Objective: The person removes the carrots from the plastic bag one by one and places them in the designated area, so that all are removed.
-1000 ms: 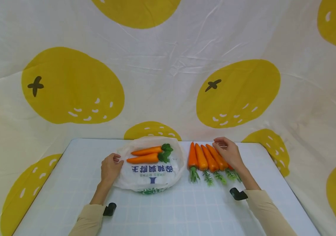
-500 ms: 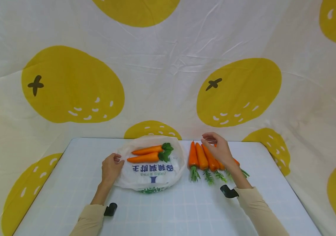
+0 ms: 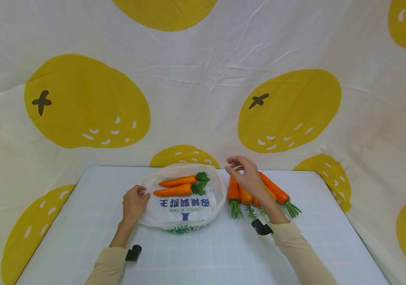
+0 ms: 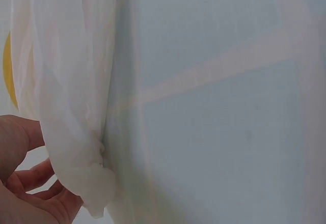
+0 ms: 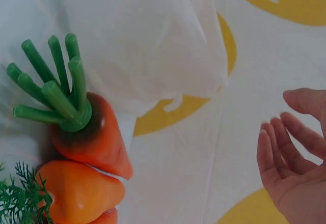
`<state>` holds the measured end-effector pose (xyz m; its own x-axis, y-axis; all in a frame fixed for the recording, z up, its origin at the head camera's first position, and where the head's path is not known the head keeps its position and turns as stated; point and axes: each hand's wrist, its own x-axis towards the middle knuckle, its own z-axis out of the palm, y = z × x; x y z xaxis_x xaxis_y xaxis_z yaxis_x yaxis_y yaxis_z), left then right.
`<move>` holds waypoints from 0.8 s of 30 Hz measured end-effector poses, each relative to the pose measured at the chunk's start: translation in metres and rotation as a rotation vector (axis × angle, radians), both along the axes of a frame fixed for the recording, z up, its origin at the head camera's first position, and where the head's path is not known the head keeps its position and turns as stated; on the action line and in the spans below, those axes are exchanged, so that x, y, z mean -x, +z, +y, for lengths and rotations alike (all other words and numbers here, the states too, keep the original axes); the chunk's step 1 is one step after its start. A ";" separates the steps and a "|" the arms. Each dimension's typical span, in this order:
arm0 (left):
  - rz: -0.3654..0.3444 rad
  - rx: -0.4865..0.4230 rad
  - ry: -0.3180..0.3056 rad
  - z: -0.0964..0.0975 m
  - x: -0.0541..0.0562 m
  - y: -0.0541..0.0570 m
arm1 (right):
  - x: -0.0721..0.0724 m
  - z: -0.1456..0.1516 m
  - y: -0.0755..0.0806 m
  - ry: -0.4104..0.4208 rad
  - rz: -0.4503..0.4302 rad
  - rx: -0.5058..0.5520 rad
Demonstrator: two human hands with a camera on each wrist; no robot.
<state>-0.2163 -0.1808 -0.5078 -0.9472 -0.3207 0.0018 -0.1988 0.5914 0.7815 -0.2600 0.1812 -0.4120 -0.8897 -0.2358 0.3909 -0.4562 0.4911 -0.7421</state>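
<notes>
A white plastic bag [image 3: 153,215] with dark printed characters lies spread on the table, left of centre. Two orange carrots [image 3: 173,191] with leafy green tops rest on it or in its mouth. At the bag's left edge, my left hand [image 3: 135,202] holds the plastic; in the left wrist view the bag's fold [image 4: 71,96] hides the fingertips. My right hand [image 3: 248,177] hovers over the row of carrots on the right, with nothing in it. In the right wrist view the thumb and fingers of this hand [image 5: 298,152] stand apart, away from the thick-stemmed carrot [image 5: 97,137].
Several carrots lie side by side right of the bag, the rightmost carrot [image 3: 275,188] slanting with its green stems toward me. A pale checked cloth [image 3: 203,257] covers the table. Behind its far edge hangs a white curtain [image 3: 195,99] with yellow fruit prints.
My right hand has moved left across the carrot row toward the bag, uncovering the rightmost carrot. My left hand, the bag and the two carrots on it have stayed in place.
</notes>
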 end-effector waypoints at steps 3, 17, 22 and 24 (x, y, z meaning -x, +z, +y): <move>0.014 0.001 0.000 -0.001 -0.001 -0.001 | 0.002 -0.010 0.000 0.036 0.014 -0.022; 0.025 -0.006 -0.009 -0.002 0.001 -0.003 | 0.005 -0.046 -0.009 0.184 0.074 -0.083; 0.019 0.002 -0.017 -0.002 0.000 -0.004 | 0.005 -0.061 -0.014 0.221 0.070 -0.130; 0.018 0.004 -0.017 -0.002 0.000 -0.003 | 0.006 -0.067 -0.015 0.234 0.066 -0.148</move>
